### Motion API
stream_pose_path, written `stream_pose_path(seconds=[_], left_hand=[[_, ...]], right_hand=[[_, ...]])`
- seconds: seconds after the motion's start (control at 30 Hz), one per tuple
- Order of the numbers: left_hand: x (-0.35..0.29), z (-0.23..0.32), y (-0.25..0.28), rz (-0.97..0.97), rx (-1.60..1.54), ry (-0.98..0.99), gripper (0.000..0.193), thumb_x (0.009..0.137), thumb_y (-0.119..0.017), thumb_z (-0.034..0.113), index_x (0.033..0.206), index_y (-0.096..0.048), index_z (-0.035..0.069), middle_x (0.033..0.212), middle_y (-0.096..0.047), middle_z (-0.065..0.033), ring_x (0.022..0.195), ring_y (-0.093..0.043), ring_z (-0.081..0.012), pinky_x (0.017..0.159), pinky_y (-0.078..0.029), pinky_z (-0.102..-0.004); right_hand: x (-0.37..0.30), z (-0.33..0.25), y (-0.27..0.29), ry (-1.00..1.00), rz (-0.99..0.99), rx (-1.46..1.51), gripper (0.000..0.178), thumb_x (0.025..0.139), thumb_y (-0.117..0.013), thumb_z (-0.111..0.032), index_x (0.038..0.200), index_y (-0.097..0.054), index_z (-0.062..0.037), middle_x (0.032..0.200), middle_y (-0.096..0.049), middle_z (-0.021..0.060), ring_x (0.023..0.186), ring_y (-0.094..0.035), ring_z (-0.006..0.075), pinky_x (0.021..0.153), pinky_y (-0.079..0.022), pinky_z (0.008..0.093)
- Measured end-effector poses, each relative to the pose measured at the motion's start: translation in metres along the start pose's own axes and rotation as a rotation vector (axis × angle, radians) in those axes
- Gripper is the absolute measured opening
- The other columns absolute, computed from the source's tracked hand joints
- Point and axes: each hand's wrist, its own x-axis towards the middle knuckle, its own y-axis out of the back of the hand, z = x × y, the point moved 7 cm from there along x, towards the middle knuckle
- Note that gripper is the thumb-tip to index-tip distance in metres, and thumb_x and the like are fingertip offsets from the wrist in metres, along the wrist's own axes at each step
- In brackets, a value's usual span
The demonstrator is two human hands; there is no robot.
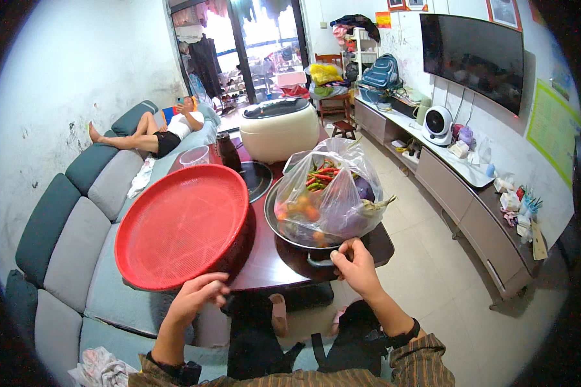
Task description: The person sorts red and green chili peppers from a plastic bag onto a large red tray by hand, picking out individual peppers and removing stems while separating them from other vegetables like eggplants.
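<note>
A large red plastic mesh basket [184,222] stands at the table's left side, overhanging its edge. My left hand [197,297] is just below its near rim, fingers loosely bent and apart, nothing seen in them. To the right sits a wide metal pan [274,222]. In it rests a clear plastic bag [342,187] of vegetables: red and green chillies [323,177], orange-red round ones and purple ones, blurred by the plastic. My right hand [358,267] is closed at the pan's near side, thumb and fingers pinched at its loop handle [319,261].
Behind the pan on the dark table [271,271] are a round glass lid [257,180], a dark bottle [228,151], a clear tub [195,156] and a cream lidded box [281,135]. A person [174,126] lies on the grey sofa [71,238]. A low cabinet [455,190] lines the right wall.
</note>
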Motion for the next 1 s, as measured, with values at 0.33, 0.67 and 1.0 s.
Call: stream_pose_path(seconds=[0.33,0.67,1.0], left_hand=[[0.112,0.157,-0.119,0.216,0.803,-0.934,0.101,0.064,-0.072,0.04,0.137,-0.017,-0.002,0.136,-0.027,-0.0268,0.127,-0.028,-0.0385,0.104,-0.026,-0.0394],[0.078,0.108,-0.12,-0.071,0.924,-1.033,0.017,0.071,-0.056,0.003,0.087,-0.06,0.008,0.084,-0.058,-0.011,0.086,-0.055,-0.0303,0.076,-0.041,-0.04],[0.056,0.099,-0.089,0.099,0.774,-0.941,0.019,0.071,-0.058,0.006,0.09,-0.059,0.005,0.095,-0.062,-0.0135,0.092,-0.058,-0.0309,0.082,-0.044,-0.0381]], right_hand=[[0.028,-0.081,0.077,0.367,0.257,-0.339,0.019,0.081,-0.061,-0.019,0.084,-0.061,-0.0005,0.065,-0.058,0.0063,0.058,-0.054,0.0111,0.055,-0.044,0.0256],[0.004,-0.098,0.002,0.733,-0.185,-1.031,0.024,0.073,-0.063,-0.026,0.094,-0.063,-0.0141,0.09,-0.059,0.004,0.09,-0.051,0.0248,0.078,-0.035,0.0375],[-0.038,-0.11,0.014,0.696,-0.26,-0.676,0.019,0.078,-0.063,-0.023,0.083,-0.064,-0.0043,0.083,-0.063,0.0106,0.08,-0.059,0.0275,0.071,-0.046,0.0366]])
